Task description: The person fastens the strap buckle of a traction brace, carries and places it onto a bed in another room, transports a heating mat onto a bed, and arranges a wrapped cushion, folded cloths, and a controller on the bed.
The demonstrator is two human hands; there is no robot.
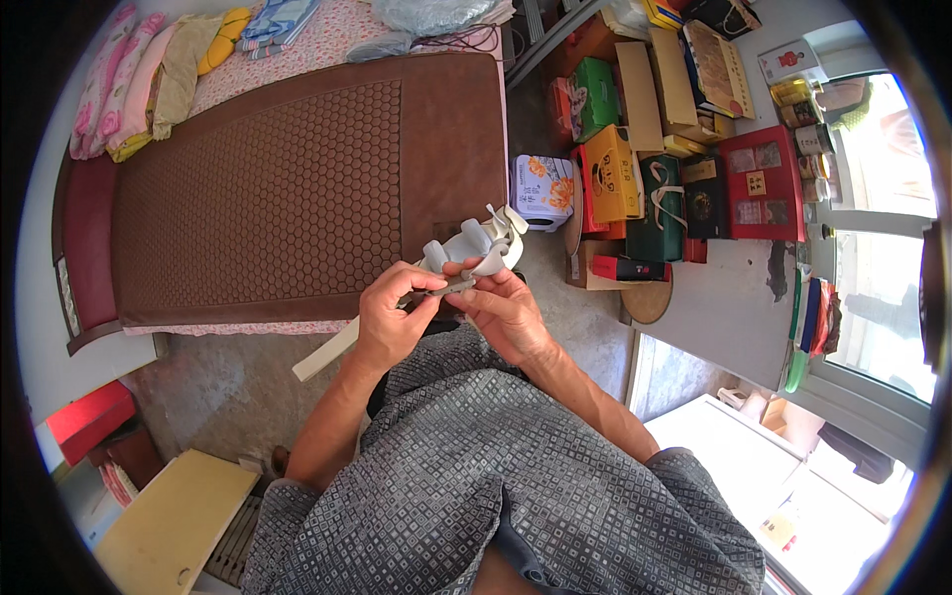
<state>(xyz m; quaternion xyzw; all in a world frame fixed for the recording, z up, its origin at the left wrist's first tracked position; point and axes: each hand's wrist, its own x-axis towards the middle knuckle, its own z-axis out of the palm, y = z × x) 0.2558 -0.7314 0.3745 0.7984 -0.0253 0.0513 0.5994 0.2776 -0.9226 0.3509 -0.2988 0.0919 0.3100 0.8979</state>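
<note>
Bedroom, concrete floor (248, 382), bed (268, 188) with brown honeycomb mat upper left, folded bedding (149, 69) at its head. Stack of coloured gift boxes (664, 159) on the floor to the right, bright window (883, 228) far right, blown out. Fisheye rim cuts off the room edges; yellow board (169, 521) lower left partly cropped. Person's patterned grey shirt (496, 476) fills the bottom.

Hard to make out: pale grey-white moulded piece (476, 248) held at chest height over the bed's edge, looped or curled shape, kind unclear. A long cream strip (327, 352) runs down-left from under the hands; whether it joins the piece is hidden.

Left hand (392, 322) curled closed, thumb and fingers pinching a small dark item (446, 288), mostly hidden, can't tell what. Right hand (506, 312) also closed, fingers gripping the lower part of the moulded piece, thumb on top. Hands nearly touching each other.
</note>
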